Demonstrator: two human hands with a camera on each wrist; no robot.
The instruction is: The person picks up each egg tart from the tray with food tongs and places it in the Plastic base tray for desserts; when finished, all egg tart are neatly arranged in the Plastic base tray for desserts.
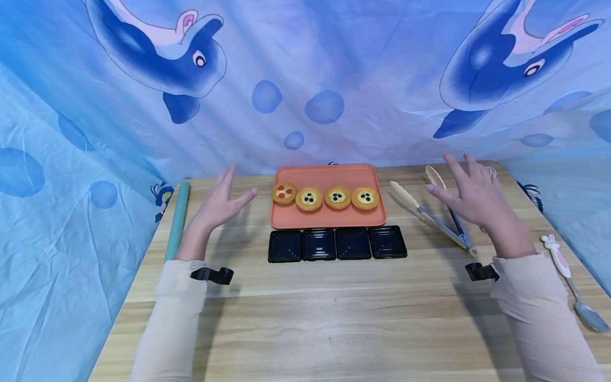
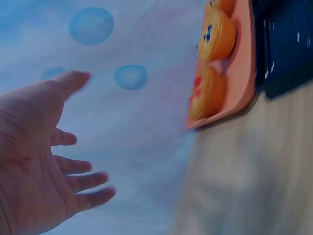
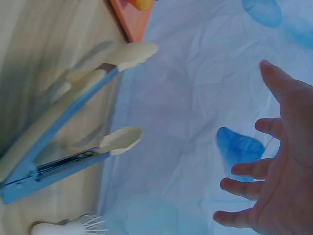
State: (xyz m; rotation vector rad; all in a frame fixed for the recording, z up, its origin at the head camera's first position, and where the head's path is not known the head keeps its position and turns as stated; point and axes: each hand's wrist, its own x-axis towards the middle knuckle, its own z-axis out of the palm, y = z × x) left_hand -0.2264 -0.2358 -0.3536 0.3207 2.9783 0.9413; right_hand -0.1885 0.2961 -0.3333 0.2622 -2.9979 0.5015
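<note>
My left hand (image 1: pixel 218 206) is raised over the table's left side, fingers spread and nothing in them. On the right, my right hand (image 1: pixel 477 196) hovers with spread fingers, overlapping the tongs (image 1: pixel 444 225) in the head view. The tongs lie spread apart, with cream tips and blue-grey arms. Between the hands an orange tray (image 1: pixel 329 220) carries a row of several egg tarts (image 1: pixel 337 197). The leftmost tart (image 1: pixel 285 193) has red dots; the others have dark dots. Along the tray's near edge stand several black square dishes (image 1: pixel 319 245) side by side.
A teal roll (image 1: pixel 178 220) lies along the table's left edge. At the right edge is a spoon (image 1: pixel 573 281) with a rabbit handle. A whisk (image 3: pixel 68 227) shows beside the tongs in the right wrist view. A blue dolphin-print cloth (image 1: pixel 296 79) hangs behind the wooden table (image 1: pixel 324 323).
</note>
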